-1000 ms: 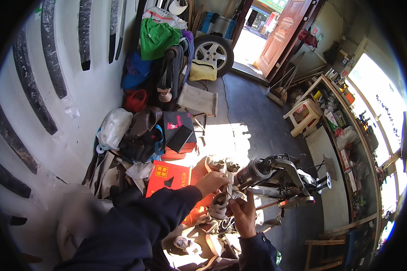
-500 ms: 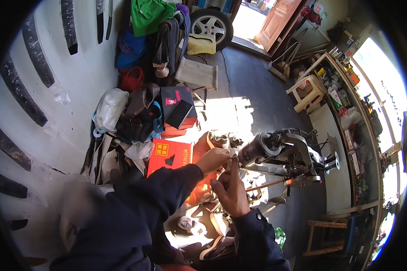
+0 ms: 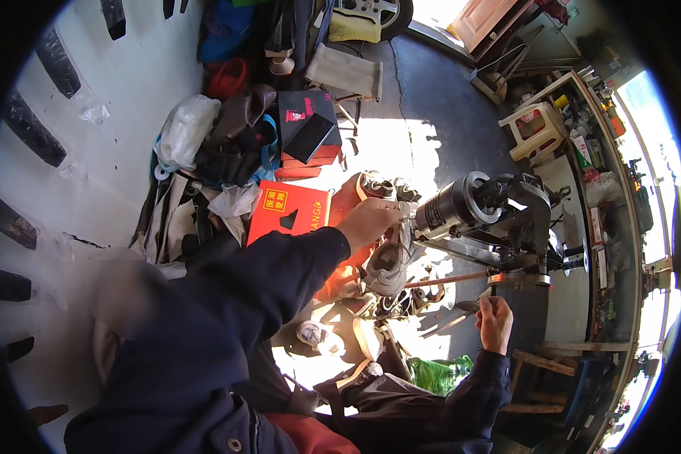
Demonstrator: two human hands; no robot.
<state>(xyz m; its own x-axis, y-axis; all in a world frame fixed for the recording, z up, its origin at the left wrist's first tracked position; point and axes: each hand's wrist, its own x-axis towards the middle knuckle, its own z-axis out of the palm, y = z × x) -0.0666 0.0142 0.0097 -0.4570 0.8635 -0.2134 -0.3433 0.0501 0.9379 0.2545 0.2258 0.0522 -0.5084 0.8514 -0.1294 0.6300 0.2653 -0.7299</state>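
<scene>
While the machine (image 3: pixel 450 208) is standing right of centre with its dark cylinder pointing toward the left hand (image 3: pixel 369 223), I am seeing that hand's fingers pinching together at the pale upper part of the shoe (image 3: pixel 386 270). The shoe is sitting just below those fingers, its dark opening showing, and its upper end is reaching to the machine's nose; I am not making out whether the two are touching. My right hand (image 3: pixel 495 324) is working well apart from the left, its fingers curling around the handle (image 3: pixel 489 290) under the wheel (image 3: pixel 518 281). A rod (image 3: pixel 454 279) is running from near the shoe toward the wheel. The left sleeve (image 3: pixel 280 280) is crossing the lower edge of the red box (image 3: pixel 287 212), and beyond that the black box (image 3: pixel 299 106) is resting on more red ones, a flat black thing (image 3: pixel 310 138) lying on top. A white bag (image 3: pixel 189 132) is slumping by the wall (image 3: pixel 113 189). Nearer me, a white shoe (image 3: pixel 321 337) is lying in bright sunlight, and green plastic (image 3: pixel 440 376) is showing beside the right sleeve (image 3: pixel 477 386). Farther off, a cream stool (image 3: pixel 533 132) is leaning beside the crowded shelf (image 3: pixel 605 151).
</scene>
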